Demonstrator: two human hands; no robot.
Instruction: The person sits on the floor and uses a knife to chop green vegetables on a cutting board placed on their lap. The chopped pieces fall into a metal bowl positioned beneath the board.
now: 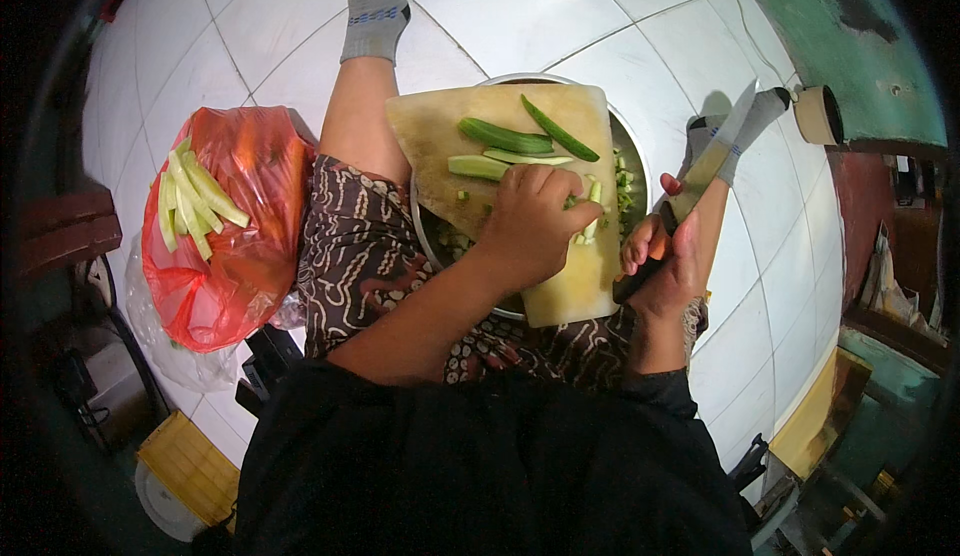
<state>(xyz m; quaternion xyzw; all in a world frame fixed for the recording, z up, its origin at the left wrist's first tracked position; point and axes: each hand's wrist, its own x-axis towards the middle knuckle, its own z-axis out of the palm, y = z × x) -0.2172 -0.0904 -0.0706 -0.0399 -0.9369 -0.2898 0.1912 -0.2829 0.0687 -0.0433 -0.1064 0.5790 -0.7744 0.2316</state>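
Note:
My left hand (529,218) is curled over the plastic cutting board (562,286), its fingers on cut cucumber strips (595,194) that show past the thumb. Just beyond the knuckles lie several green-skinned cucumber lengths (506,135), some with pale flesh upward. In my right hand (675,256) is a kitchen knife (709,169) with a black and orange handle, its blade pointing up and away, clear of the board. The board rests across a round metal bowl (636,135) between my legs. Chopped green pieces (624,184) show inside the bowl at the board's right edge.
To the left, pale cucumber strips (191,196) lie on a red plastic bag (255,256) with orange contents. My legs flank the bowl on white floor tiles (517,0). A yellow plastic crate (187,470) stands at lower left, and a round tan object (816,114) sits by the green wall (862,53).

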